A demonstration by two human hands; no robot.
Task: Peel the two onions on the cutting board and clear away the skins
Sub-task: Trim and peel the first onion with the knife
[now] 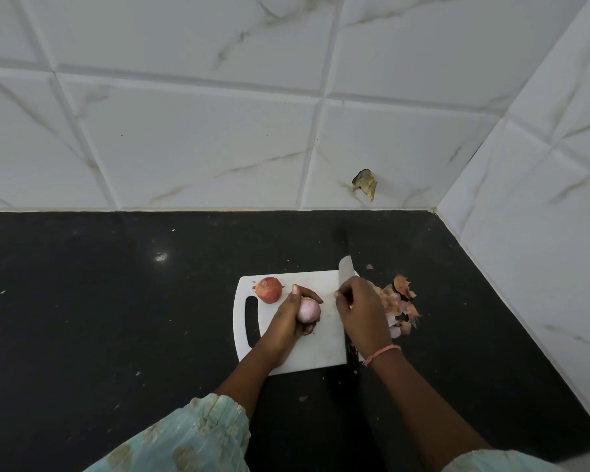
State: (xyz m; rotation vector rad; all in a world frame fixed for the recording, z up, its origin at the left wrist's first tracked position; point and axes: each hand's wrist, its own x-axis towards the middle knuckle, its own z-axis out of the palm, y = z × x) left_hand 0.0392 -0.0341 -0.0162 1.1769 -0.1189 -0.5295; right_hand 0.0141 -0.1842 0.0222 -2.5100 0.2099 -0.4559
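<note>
On the cutting board point(321, 349), a peeled onion point(309, 310) is gripped by the left hand point(295, 318); an unpeeled onion point(269, 289) lies beside. A skin scrap is pinched by the right hand point(361, 313); skins point(401, 306) are piled on the worktop point(116, 318).

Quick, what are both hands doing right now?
Left hand: grips the peeled onion.
Right hand: fingers curled, seemingly pinching a bit of onion skin; grip hard to confirm.
</note>
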